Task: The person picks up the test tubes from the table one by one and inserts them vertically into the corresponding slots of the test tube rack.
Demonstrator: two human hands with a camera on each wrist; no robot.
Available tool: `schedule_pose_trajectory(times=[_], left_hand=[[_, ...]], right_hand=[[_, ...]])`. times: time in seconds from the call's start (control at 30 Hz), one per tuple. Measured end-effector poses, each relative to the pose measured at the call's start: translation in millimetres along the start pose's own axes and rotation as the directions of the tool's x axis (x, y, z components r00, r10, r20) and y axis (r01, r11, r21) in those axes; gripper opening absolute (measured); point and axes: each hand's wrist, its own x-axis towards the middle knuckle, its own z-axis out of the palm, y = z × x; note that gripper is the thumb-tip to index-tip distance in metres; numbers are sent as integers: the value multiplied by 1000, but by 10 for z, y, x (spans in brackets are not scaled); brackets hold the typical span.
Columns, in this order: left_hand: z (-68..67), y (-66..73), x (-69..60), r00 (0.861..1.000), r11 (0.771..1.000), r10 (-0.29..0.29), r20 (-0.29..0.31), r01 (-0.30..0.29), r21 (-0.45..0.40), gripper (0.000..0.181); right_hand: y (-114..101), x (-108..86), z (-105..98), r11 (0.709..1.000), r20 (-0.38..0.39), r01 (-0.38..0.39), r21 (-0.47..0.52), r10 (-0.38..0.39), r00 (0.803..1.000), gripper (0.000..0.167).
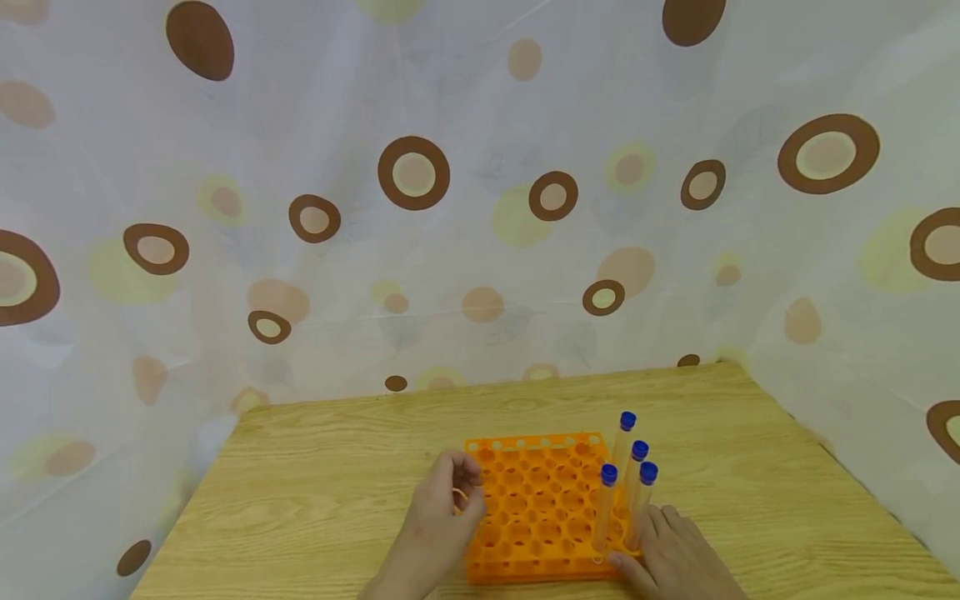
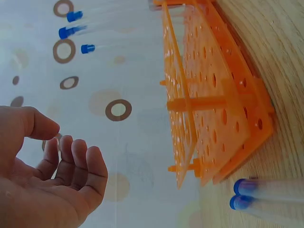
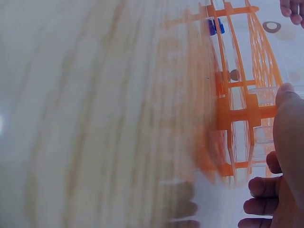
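Thumb and fingers loosely bent, my left hand (image 1: 438, 521) hangs over the left edge of the orange rack (image 1: 487, 571); its palm, seen in the left wrist view (image 2: 52, 180), holds nothing. My right hand (image 1: 678, 550) rests at the rack's near right corner, thumb on the front edge and fingers along the right side. In the right wrist view the thumb (image 3: 289, 102) touches the rack (image 3: 237, 115). Several clear tubes with blue caps (image 1: 609, 474) stand upright in the rack's right part, beside the right hand.
Two more blue-capped tubes (image 2: 244, 185) are beside the rack on the wooden table (image 2: 237, 28) in the left wrist view. A patterned curtain (image 1: 480, 233) hangs behind the table and at both sides.
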Motion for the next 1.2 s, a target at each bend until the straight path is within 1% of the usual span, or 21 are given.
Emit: schedule_pose_trajectory(times=[0.1,0.2,0.3,0.37,0.47,0.6,0.7,0.83,0.9,0.97,1.07,1.1,1.2], left_hand=[[-119,-60,-26,998,997,-70,-1,70,-23,17],[-220,-123,-58,989,989,-149,-9,149,-25,18],[-294,-193,-86,980,980,-199,-24,200,22,19],[-327,-241,-103,973,972,-228,-21,229,46,19],[-358,-327,-122,964,959,-267,0,265,100,19],[-373,-457,-147,939,922,-343,25,332,200,21],[-375,-553,-172,912,885,-408,37,386,259,21],[-378,-649,-212,886,851,-459,67,417,321,20],[-375,-687,-229,880,841,-468,82,415,348,20],[-366,-721,-245,877,838,-470,101,407,362,20],[-343,-765,-271,878,846,-462,122,396,358,20],[-334,-776,-279,875,847,-466,131,398,351,19],[-311,-801,-300,858,848,-489,155,426,315,19]], right_hand=[[7,3,12,1000,-15,16,-9,-16,1000,43],[14,3,27,999,-31,32,-19,-33,999,43],[22,5,34,999,-30,39,-25,-40,999,43],[23,4,36,999,-27,32,-22,-33,999,43],[21,1,35,999,-35,31,-18,-31,999,42],[15,2,25,1000,-29,29,-12,-29,999,41],[10,5,17,1000,-12,21,-7,-22,1000,41],[9,6,17,1000,-4,17,-7,-17,1000,41],[12,7,20,1000,-5,20,-10,-20,1000,41],[21,6,27,999,-17,35,-17,-35,999,41],[29,5,34,998,-36,52,-24,-53,998,41],[33,4,37,998,-40,57,-27,-58,998,41],[34,3,37,998,-40,57,-28,-58,997,41]])
